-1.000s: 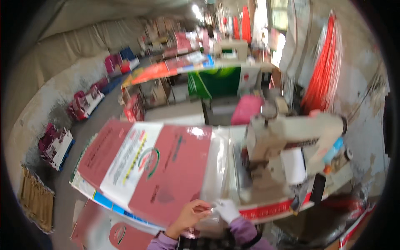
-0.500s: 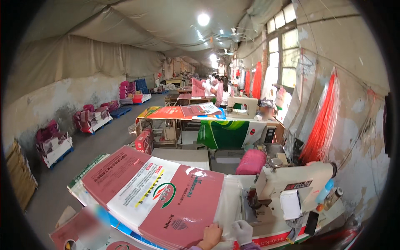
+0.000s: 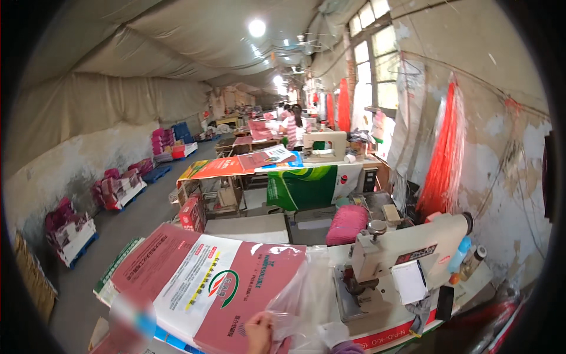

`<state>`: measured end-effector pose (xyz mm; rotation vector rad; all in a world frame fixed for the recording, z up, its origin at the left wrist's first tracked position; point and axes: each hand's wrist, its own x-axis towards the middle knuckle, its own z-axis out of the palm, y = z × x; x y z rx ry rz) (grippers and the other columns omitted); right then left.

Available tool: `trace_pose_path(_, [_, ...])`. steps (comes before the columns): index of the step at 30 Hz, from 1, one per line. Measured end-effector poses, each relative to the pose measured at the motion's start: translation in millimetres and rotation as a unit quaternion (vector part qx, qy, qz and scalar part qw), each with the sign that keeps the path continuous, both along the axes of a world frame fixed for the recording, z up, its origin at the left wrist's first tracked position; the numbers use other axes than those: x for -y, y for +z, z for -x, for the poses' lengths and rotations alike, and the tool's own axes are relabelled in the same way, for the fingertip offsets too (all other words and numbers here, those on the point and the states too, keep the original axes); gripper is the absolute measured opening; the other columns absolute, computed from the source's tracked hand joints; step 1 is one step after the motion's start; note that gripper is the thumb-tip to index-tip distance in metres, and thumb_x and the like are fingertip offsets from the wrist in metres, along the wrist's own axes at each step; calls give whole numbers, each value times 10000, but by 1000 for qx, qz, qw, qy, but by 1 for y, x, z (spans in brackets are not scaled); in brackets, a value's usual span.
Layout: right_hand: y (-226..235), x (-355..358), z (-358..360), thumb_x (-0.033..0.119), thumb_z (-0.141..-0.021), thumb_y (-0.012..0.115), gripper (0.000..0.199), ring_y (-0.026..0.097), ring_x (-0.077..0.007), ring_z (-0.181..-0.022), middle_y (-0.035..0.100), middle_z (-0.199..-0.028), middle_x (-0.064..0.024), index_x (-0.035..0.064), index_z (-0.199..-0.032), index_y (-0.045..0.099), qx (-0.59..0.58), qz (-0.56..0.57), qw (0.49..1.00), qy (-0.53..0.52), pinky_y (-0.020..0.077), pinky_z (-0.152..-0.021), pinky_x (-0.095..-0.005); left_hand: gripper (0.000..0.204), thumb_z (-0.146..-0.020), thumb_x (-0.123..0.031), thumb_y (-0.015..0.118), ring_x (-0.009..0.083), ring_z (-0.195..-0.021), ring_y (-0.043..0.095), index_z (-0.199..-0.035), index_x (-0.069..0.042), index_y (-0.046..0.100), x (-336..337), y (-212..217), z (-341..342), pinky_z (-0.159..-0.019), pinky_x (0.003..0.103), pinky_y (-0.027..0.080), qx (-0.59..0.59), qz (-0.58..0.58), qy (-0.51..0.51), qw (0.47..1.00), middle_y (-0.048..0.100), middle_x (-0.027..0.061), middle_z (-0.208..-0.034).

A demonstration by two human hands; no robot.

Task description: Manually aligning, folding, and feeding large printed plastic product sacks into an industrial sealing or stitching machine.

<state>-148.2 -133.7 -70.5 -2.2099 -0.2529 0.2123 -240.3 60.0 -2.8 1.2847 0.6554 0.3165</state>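
Observation:
A stack of printed bags, dark pink with a white band, lies across the table in front of me, clear plastic liner sticking out at its right end. My left hand, bare, is closed over the near right corner of the top bag, its fingers pinching the liner, which is pulled up in folds. At the lower edge my right hand, in a white glove, rests beside the liner, its fingers too unclear to read. Just right of the liner stands a cream sewing machine.
A notepad leans on the machine, with a dark phone beside it. Pink thread sits behind. Red strands hang on the right wall. Ahead are a table with a green bag and a person in a striped top.
The view has turned slightly right. My left hand has moved left over the bag and lifted the liner into folds; my right hand has dropped lower.

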Motion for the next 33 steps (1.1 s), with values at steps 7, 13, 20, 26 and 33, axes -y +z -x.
trace_pose_path(7, [92, -15, 58, 306, -829, 708, 428, 652, -216, -825, 677, -958, -134, -6, -1110, 627, 21, -145, 962, 229, 528, -754, -341, 138, -873, -142, 647, 182, -574, 534, -828, -12, 657, 32, 10, 21, -542, 346, 438, 125, -167, -88, 974, 601, 18, -673])
trace_pose_path(13, [33, -56, 46, 125, -846, 691, 113, 638, -144, -851, 671, -906, -80, 24, -897, 685, -113, -316, 913, 233, 504, -805, -276, 457, -747, -124, 696, 380, -976, 608, -1178, -73, 554, -12, -52, 14, -835, 404, 488, -25, -488, -230, 842, 631, 212, -1057])
trace_pose_path(20, [28, -52, 47, 203, -916, 570, 238, 597, -300, -1021, 665, -1006, -117, 31, -1037, 681, 0, -295, 900, 322, 464, -917, -353, 203, -864, -197, 623, 197, -553, 577, -826, 2, 611, -38, -5, 14, -557, 367, 461, -116, -297, -219, 922, 588, 158, -633])
trace_pose_path(26, [26, -65, 48, 273, -841, 555, 274, 550, -280, -1143, 655, -1095, -94, 79, -956, 711, 237, -14, 832, 501, 374, -1026, -468, 223, -911, -189, 571, 129, -636, 565, -844, 17, 622, -13, 60, 80, -559, 325, 435, -166, -511, -286, 793, 601, 111, -675])
trace_pose_path(33, [-61, -47, -76, 57, -876, 531, 152, 626, -260, -838, 630, -957, -136, 69, -945, 666, 54, -168, 984, 37, 528, -752, -435, 120, -802, -105, 695, 331, -629, 592, -908, -47, 698, -5, 95, 229, -597, 410, 469, -229, -650, -215, 692, 624, 188, -732])
